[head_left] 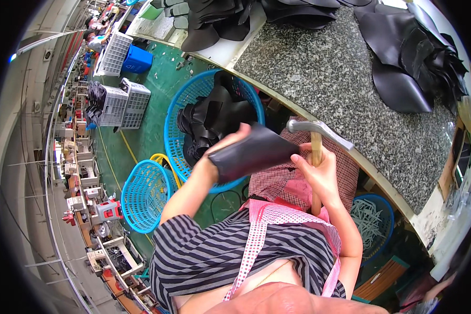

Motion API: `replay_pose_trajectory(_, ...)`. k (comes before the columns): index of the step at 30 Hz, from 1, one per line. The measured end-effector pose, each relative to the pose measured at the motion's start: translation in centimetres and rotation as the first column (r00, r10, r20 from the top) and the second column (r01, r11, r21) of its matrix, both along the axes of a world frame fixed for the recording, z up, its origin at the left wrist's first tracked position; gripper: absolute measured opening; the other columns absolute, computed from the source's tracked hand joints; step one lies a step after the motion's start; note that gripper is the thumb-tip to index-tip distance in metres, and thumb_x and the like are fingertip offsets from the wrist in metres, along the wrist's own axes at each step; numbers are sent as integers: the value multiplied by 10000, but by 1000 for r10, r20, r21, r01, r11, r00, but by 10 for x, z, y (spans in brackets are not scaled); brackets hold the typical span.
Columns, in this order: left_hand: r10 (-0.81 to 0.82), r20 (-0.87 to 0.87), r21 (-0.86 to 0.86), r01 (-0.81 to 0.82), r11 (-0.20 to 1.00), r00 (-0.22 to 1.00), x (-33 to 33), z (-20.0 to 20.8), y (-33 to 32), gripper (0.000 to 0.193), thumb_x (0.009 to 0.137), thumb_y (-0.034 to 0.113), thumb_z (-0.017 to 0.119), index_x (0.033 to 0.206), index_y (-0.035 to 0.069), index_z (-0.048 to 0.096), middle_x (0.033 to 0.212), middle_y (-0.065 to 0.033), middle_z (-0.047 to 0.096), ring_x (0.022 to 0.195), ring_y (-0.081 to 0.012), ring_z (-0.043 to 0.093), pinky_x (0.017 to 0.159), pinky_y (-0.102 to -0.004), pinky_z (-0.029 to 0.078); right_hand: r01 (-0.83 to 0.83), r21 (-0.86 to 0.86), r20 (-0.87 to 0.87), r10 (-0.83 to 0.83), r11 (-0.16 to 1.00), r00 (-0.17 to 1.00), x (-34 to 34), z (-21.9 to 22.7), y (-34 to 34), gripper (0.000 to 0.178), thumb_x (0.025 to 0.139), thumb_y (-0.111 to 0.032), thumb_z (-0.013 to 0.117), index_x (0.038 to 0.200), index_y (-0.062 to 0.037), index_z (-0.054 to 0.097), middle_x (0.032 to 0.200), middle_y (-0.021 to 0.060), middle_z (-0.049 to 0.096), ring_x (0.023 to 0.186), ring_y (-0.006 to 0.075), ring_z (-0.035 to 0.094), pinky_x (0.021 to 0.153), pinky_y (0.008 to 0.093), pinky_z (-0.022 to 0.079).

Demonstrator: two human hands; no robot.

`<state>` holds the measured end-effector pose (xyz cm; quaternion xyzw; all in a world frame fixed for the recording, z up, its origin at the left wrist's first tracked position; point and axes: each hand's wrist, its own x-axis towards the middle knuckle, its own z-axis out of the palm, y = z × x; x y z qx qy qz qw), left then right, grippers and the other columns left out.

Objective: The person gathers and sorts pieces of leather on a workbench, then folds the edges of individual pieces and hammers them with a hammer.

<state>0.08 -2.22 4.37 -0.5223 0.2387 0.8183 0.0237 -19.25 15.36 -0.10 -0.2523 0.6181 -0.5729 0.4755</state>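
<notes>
My left hand (pixel 229 142) is closed on a black leather piece (pixel 256 153), held up above my lap and slightly blurred. Most of the left fingers are hidden behind the leather. In my right hand (pixel 323 172) is a hammer (pixel 316 142) with a wooden handle, its metal head pointing up beside the table edge. The right thumb and fingertips come up to the leather's right corner; whether they pinch it I cannot tell. Just beyond my left hand stands a large blue basket (pixel 171 137) with black leather pieces (pixel 222 112) heaped inside.
A speckled stone slab (pixel 309 68) tops the worktable, with black leather stacks (pixel 403 57) on it. A smaller blue basket (pixel 146 196) stands on the green floor at left. A blue tub (pixel 386 230) of pale strips is under the table at right. Grey crates (pixel 133 104) stand farther off.
</notes>
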Motion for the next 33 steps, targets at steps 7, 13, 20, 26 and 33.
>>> replay_pose_trajectory(7,516,584,-444,778,-445,627,150,-31,-129,781,885,360,821,1487,23,452,1314,-210,630,1090,-320,668,979,-436,515,30,24,94,-32,999,995,-29,22,45,125,942,-82,747,1040,-14,709,930,-27,656,882,80,581,802,283,491)
replay_pose_trajectory(13,-272,278,-854,108,-508,921,-118,45,-75,442,895,191,801,1280,29,657,1264,-136,677,1192,-290,639,1018,-407,501,-23,40,-71,26,999,997,-59,55,87,236,986,-178,707,1164,-28,675,939,4,662,883,96,600,817,297,511)
replay_pose_trajectory(20,-571,479,-498,-329,-802,666,-374,34,-39,458,825,15,731,1257,158,686,1406,-65,578,1349,-288,513,1070,-424,459,234,48,-312,-208,971,927,-115,108,107,435,1079,-253,534,1425,10,542,968,67,649,907,145,607,841,339,502)
replay_pose_trajectory(26,-689,501,-385,-578,-720,524,-437,50,-60,252,846,39,684,1082,115,731,1153,-38,730,1244,-246,620,1070,-430,450,358,20,-217,-345,934,913,-152,93,105,325,1092,-398,509,1092,-83,589,646,-98,385,532,10,350,486,215,281)
replay_pose_trajectory(33,-638,311,-148,-627,-765,705,-354,112,-26,298,749,121,694,1044,128,732,964,7,692,911,-203,667,746,-333,561,566,-48,-242,-559,823,793,-163,103,118,239,1086,-283,550,1057,-56,620,693,-83,451,554,-2,387,489,221,289)
